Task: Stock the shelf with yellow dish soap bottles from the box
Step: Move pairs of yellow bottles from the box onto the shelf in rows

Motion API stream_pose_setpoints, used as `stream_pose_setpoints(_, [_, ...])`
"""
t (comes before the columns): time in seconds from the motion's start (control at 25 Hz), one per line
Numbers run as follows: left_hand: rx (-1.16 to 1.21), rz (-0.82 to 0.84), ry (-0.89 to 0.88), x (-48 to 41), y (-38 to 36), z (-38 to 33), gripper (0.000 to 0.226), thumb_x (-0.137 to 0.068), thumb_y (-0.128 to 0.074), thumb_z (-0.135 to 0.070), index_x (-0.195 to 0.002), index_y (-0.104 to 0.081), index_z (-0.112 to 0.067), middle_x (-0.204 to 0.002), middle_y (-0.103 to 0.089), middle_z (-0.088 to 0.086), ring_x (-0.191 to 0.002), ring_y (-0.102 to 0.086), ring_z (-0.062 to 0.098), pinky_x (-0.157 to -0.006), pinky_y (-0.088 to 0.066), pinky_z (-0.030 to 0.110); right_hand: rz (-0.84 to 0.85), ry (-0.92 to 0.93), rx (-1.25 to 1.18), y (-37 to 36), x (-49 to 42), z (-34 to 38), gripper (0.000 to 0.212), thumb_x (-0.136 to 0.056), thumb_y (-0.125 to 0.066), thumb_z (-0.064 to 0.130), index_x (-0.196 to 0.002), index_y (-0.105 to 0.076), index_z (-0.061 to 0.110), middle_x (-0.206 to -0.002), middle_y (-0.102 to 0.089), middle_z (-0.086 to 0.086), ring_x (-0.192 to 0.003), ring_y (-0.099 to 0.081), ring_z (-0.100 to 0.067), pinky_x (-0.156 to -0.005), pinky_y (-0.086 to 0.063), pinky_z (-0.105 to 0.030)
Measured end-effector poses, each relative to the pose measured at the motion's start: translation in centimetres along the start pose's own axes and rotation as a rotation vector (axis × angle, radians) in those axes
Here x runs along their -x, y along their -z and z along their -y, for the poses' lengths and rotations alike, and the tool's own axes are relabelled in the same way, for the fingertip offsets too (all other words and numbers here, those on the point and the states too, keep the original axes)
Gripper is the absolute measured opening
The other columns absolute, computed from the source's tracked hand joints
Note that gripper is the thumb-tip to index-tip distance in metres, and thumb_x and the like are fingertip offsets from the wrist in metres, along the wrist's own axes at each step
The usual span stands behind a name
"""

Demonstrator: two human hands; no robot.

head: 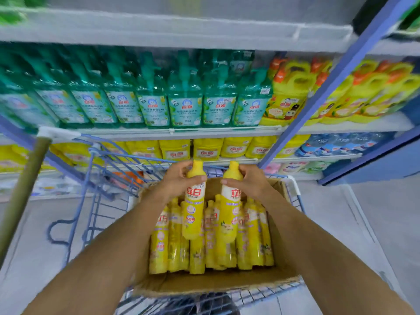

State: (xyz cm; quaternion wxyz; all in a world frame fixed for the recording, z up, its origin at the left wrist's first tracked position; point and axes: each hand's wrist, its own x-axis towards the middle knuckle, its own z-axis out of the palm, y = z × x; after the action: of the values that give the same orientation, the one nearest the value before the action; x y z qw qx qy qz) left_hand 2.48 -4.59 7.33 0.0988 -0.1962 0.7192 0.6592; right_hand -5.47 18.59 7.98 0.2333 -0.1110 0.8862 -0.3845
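Left hand (179, 178) curls round the neck of one yellow bottle (193, 210); right hand (247, 180) holds a second bottle (229, 214) likewise, both raised over the far end of the box (204, 285). Recommended: lift clear of remaining bottles (250, 235), keep upright, labels facing outward on the shelf (306, 158).

The box (213, 285) stands in the cart (95, 169), toward its right side, and the cart stands before the shelves. In the box, the dish soap bottles (159, 246) stand upright, close together. Over the far part of the box, the left hand (179, 180) holds the left bottle (193, 214) near its top. The right hand (250, 180) holds the right bottle (229, 214) just beside it. Behind the hands, packs (175, 150) stand in a row on the lower shelf (295, 158). On the upper shelf (172, 130), pump bottles (186, 105) fill the left and middle, and jugs (284, 98) stand to their right. A pole (22, 196) leans left of the cart.
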Motion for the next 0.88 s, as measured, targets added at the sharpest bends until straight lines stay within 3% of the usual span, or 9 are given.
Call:
stream_pose_setpoints(0.12, [-0.02, -0.011, -0.148, 1.7, 2.0, -8.2, 0.04, -0.081, -0.082, -0.014, -0.114, -0.061, -0.018, -0.106, -0.065, -0.006, -0.094, -0.065, 0.009, -0.077, -0.055, 0.024, -0.051, 0.1, -0.051, 4.3, 0.5, 7.0, 0.033, -0.076, -0.088, 0.036, -0.077, -0.063, 0.015, -0.07, -0.065, 0.003, -0.062, -0.058, 0.001, -0.058, -0.047, -0.025])
stream_pose_setpoints(0.16, [-0.021, -0.018, -0.19, 2.4, 2.7, -11.2, 0.041, -0.081, -0.082, -0.016, -0.114, -0.058, -0.02, -0.105, -0.063, -0.009, -0.092, -0.063, 0.005, -0.074, -0.053, 0.022, -0.072, 0.141, -0.045, 5.8, 0.6, 9.4, 0.034, -0.076, -0.088, 0.038, -0.079, -0.064, 0.013, -0.072, -0.066, 0.001, -0.063, -0.059, -0.002, -0.059, -0.048, -0.026])
stream_pose_setpoints(0.28, [-0.052, -0.089, -0.345, 4.2, 5.0, -19.3, 0.045, -0.077, -0.086, -0.02, -0.116, -0.063, -0.017, -0.108, -0.068, 0.001, -0.097, -0.067, 0.015, -0.074, -0.056, 0.024, -0.178, 0.279, -0.055, 10.1, 1.1, 16.6, 0.045, -0.071, -0.089, 0.045, -0.087, -0.068, 0.008, -0.082, -0.072, -0.01, -0.069, -0.062, -0.012, -0.066, -0.055, -0.04])
stream_pose_setpoints(0.44, [-0.056, -0.136, -0.536, 5.8, 6.8, -29.5, 0.042, -0.079, -0.085, -0.021, -0.117, -0.067, -0.019, -0.102, -0.071, 0.006, -0.091, -0.071, 0.018, -0.065, -0.055, 0.02, -0.299, 0.45, -0.078, 15.4, 1.6, 25.3, 0.041, -0.068, -0.089, 0.051, -0.072, -0.062, 0.02, -0.066, -0.064, 0.008, -0.058, -0.054, 0.002, -0.055, -0.048, -0.022])
stream_pose_setpoints(0.56, [-0.042, -0.158, -0.62, 6.0, 7.4, -35.4, 0.039, -0.079, -0.084, -0.018, -0.115, -0.068, -0.02, -0.098, -0.07, 0.006, -0.086, -0.07, 0.018, -0.07, -0.058, 0.028, -0.33, 0.574, -0.081, 18.7, 0.5, 30.2, 0.039, -0.065, -0.088, 0.055, -0.073, -0.063, 0.027, -0.066, -0.065, 0.012, -0.06, -0.057, 0.001, -0.061, -0.054, -0.029])
stream_pose_setpoints(0.72, [-0.071, -0.215, -0.728, 4.8, 8.4, -40.6, 0.036, -0.081, -0.082, -0.014, -0.115, -0.07, -0.011, -0.094, -0.072, 0.003, -0.079, -0.07, 0.011, -0.062, -0.055, 0.019, -0.357, 0.688, -0.082, 22.2, -2.1, 34.9, 0.036, -0.067, -0.09, 0.049, -0.07, -0.061, 0.03, -0.059, -0.06, 0.017, -0.053, -0.053, 0.006, -0.056, -0.042, -0.015])
stream_pose_setpoints(0.8, [-0.083, -0.243, -0.75, 3.6, 8.8, -42.6, 0.039, -0.081, -0.082, -0.016, -0.118, -0.07, -0.012, -0.095, -0.072, 0.003, -0.079, -0.071, 0.01, -0.062, -0.055, 0.02, -0.4, 0.721, -0.085, 23.7, -3.7, 36.4, 0.038, -0.065, -0.089, 0.055, -0.075, -0.064, 0.027, -0.064, -0.064, 0.014, -0.057, -0.057, 0.005, -0.059, -0.048, -0.021])
stream_pose_setpoints(0.88, [-0.076, -0.29, -0.755, 2.4, 9.6, -44.0, 0.042, -0.08, -0.084, -0.016, -0.119, -0.07, -0.013, -0.098, -0.073, 0.006, -0.081, -0.07, 0.012, -0.062, -0.055, 0.02, -0.407, 0.727, -0.093, 24.3, -5.5, 37.8, 0.054, -0.059, -0.085, 0.066, -0.087, -0.072, 0.022, -0.076, -0.073, 0.009, -0.069, -0.067, -0.002, -0.069, -0.059, -0.033])
